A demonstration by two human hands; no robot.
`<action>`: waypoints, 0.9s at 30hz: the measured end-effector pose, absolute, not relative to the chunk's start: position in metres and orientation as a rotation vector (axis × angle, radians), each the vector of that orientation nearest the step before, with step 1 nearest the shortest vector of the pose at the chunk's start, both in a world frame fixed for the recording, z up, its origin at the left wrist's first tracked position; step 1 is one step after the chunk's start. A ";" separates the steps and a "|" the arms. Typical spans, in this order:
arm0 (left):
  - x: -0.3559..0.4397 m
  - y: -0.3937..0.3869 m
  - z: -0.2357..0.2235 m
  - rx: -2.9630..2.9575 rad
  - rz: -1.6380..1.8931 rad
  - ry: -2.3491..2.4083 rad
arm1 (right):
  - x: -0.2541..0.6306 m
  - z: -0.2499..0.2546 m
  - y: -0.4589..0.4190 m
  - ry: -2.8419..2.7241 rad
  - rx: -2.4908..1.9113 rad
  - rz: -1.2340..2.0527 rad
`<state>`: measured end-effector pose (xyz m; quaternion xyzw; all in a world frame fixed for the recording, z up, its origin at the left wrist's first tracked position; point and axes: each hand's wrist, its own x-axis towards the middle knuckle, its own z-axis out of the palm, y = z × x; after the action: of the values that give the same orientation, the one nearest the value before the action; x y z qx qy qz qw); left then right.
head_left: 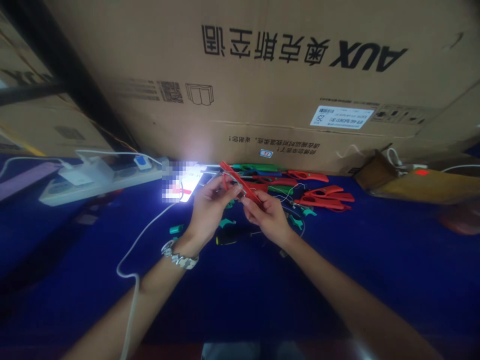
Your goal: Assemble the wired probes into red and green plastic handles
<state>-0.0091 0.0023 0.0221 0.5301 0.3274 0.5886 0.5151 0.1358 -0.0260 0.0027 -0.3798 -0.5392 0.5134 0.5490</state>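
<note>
Both hands hold a red stick-lighter handle (246, 189) slantwise above the blue table. My left hand (210, 207) pinches its left side between thumb and fingers. My right hand (270, 215) is closed round its lower right end. A pale line runs along the handle's edge; small parts at the fingertips are too blurred to name. Behind the hands lie a green lighter (257, 167) and several red lighters (324, 195). Small teal trigger-like pieces (227, 222) and a screwdriver (227, 240) with a black and yellow handle lie below and between the hands.
A large cardboard box (262, 115) stands upright along the back. At left are a power strip (101, 181) with a white charger (86, 171) and a glowing phone (189, 182), partly blurred out. Its white cable (131, 274) crosses my left forearm. An open cardboard tray (420, 185) sits at right.
</note>
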 end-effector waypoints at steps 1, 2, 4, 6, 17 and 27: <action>-0.009 0.002 0.023 1.276 1.405 0.791 | 0.136 0.003 -0.026 -1.278 -0.908 1.212; -0.010 0.002 0.023 1.279 1.397 0.794 | 0.136 0.003 -0.026 -1.278 -0.918 1.208; -0.010 0.002 0.025 1.285 1.378 0.803 | 0.136 0.002 -0.026 -1.273 -0.931 1.203; -0.010 0.001 0.025 1.289 1.341 0.811 | 0.137 0.000 -0.026 -1.265 -0.923 1.199; -0.011 0.005 0.021 1.346 1.278 0.904 | 0.136 0.001 -0.029 -1.376 -1.047 1.084; -0.013 0.007 0.023 1.337 1.277 0.923 | 0.134 0.002 -0.031 -1.453 -1.092 0.995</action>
<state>-0.0133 0.0065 0.0226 0.5556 0.3836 0.5310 0.5120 0.1339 -0.0309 0.0024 -0.4535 -0.6033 0.4133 0.5095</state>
